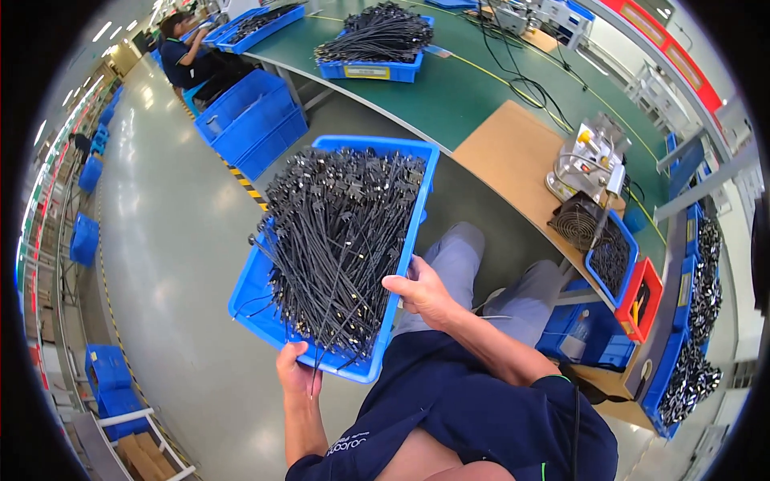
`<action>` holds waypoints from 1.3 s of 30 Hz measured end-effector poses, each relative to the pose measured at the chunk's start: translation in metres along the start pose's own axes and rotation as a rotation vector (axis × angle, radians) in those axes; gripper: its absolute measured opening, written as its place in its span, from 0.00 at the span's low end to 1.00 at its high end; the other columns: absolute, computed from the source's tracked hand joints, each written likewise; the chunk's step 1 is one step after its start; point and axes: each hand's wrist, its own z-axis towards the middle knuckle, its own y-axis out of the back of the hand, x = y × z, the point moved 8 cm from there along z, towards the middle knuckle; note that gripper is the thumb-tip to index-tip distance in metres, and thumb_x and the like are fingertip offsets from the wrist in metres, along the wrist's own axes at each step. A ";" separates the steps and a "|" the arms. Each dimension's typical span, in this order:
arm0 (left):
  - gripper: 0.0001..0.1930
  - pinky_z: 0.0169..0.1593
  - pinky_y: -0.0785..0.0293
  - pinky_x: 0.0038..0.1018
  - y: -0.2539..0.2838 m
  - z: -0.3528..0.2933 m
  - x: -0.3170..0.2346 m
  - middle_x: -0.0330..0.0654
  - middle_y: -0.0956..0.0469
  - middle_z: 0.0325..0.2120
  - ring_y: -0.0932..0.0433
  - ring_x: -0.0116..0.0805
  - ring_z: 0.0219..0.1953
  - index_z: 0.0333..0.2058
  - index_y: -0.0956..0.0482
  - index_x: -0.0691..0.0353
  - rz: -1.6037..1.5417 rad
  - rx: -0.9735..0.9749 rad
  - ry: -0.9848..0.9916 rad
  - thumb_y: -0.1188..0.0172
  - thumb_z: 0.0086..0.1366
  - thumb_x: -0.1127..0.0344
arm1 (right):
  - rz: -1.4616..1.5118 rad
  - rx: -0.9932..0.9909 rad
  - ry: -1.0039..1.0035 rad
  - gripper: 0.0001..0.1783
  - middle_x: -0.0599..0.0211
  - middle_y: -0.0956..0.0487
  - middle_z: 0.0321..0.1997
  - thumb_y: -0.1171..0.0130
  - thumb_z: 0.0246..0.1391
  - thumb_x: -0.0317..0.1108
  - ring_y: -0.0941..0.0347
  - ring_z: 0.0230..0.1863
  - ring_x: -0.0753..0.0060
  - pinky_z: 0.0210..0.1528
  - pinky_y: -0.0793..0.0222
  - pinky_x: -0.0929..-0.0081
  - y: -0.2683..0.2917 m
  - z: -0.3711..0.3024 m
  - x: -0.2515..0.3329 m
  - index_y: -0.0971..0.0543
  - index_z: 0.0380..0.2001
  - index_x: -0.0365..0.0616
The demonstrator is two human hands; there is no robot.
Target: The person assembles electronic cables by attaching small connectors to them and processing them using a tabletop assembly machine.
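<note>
Both my hands hold a blue plastic tray point(258, 280) tilted in front of me, to the left of my lap. A heaped bundle of short black cables point(341, 232) with connector ends fills most of it. My left hand point(298, 370) grips the near edge, thumb on the rim and fingers under it, with a few cable ends hanging over beside it. My right hand point(425, 295) is closed on the right side wall, thumb over the rim. The fingers under the tray are partly hidden.
A green workbench point(449, 88) carries another cable-filled blue tray point(373, 70), a brown board point(513, 152) and a small metal machine point(589, 156). Stacked blue crates point(253, 120) stand on the floor. A seated person point(188, 56) works at the far left. Bins of parts point(694, 321) line the right.
</note>
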 end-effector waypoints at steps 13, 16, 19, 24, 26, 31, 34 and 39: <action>0.40 0.64 0.22 0.51 -0.079 0.039 -0.041 0.57 0.23 0.60 0.20 0.56 0.58 0.68 0.38 0.73 0.062 0.367 -0.038 0.43 0.54 0.72 | 0.047 -0.126 0.322 0.31 0.78 0.32 0.33 0.20 0.48 0.47 0.35 0.28 0.85 0.23 0.44 0.80 -0.002 -0.048 0.065 0.31 0.45 0.49; 0.29 0.56 0.17 0.50 -0.098 0.060 -0.037 0.52 0.18 0.51 0.16 0.51 0.50 0.59 0.28 0.70 0.031 0.423 0.065 0.43 0.56 0.73 | 0.082 -0.232 0.369 0.27 0.80 0.33 0.28 0.23 0.52 0.50 0.43 0.19 0.88 0.17 0.53 0.82 0.005 -0.046 0.067 0.30 0.41 0.52; 0.15 0.44 0.13 0.47 -0.099 0.087 -0.033 0.48 0.16 0.40 0.14 0.48 0.40 0.44 0.23 0.66 0.054 0.456 0.153 0.42 0.57 0.72 | 0.123 -0.285 0.371 0.26 0.83 0.34 0.25 0.24 0.53 0.52 0.45 0.17 0.88 0.17 0.54 0.81 0.008 -0.038 0.061 0.30 0.41 0.53; 0.13 0.43 0.15 0.46 -0.129 0.108 -0.027 0.49 0.17 0.40 0.15 0.48 0.39 0.42 0.24 0.65 0.052 0.508 0.185 0.43 0.59 0.69 | 0.097 -0.350 0.517 0.25 0.82 0.33 0.22 0.26 0.55 0.56 0.45 0.14 0.88 0.14 0.54 0.80 0.027 -0.015 0.066 0.27 0.38 0.52; 0.19 0.48 0.15 0.48 -0.130 0.140 -0.017 0.52 0.16 0.42 0.14 0.50 0.41 0.48 0.24 0.70 0.087 0.592 0.215 0.43 0.59 0.68 | 0.162 -0.306 0.560 0.24 0.80 0.27 0.24 0.28 0.58 0.57 0.42 0.14 0.87 0.14 0.51 0.81 0.028 -0.011 0.078 0.26 0.37 0.52; 0.12 0.39 0.15 0.42 -0.152 0.160 0.003 0.46 0.15 0.37 0.14 0.43 0.37 0.43 0.22 0.63 0.090 0.624 0.219 0.42 0.60 0.67 | 0.137 -0.376 0.629 0.22 0.84 0.30 0.24 0.39 0.68 0.56 0.46 0.17 0.91 0.18 0.50 0.83 0.016 -0.003 0.032 0.23 0.49 0.48; 0.12 0.38 0.16 0.42 -0.148 0.170 0.018 0.44 0.15 0.36 0.15 0.42 0.36 0.43 0.22 0.61 0.082 0.606 0.234 0.41 0.61 0.66 | -0.094 -0.538 0.758 0.24 0.81 0.26 0.30 0.45 0.73 0.52 0.47 0.18 0.92 0.19 0.51 0.84 0.007 -0.018 -0.020 0.26 0.60 0.47; 0.13 0.39 0.18 0.41 -0.137 0.185 0.044 0.42 0.16 0.36 0.16 0.40 0.36 0.45 0.21 0.59 0.139 0.539 0.232 0.39 0.61 0.64 | 0.071 -0.385 0.583 0.26 0.71 0.20 0.52 0.47 0.75 0.44 0.36 0.31 0.91 0.30 0.37 0.85 0.016 -0.025 -0.071 0.31 0.67 0.39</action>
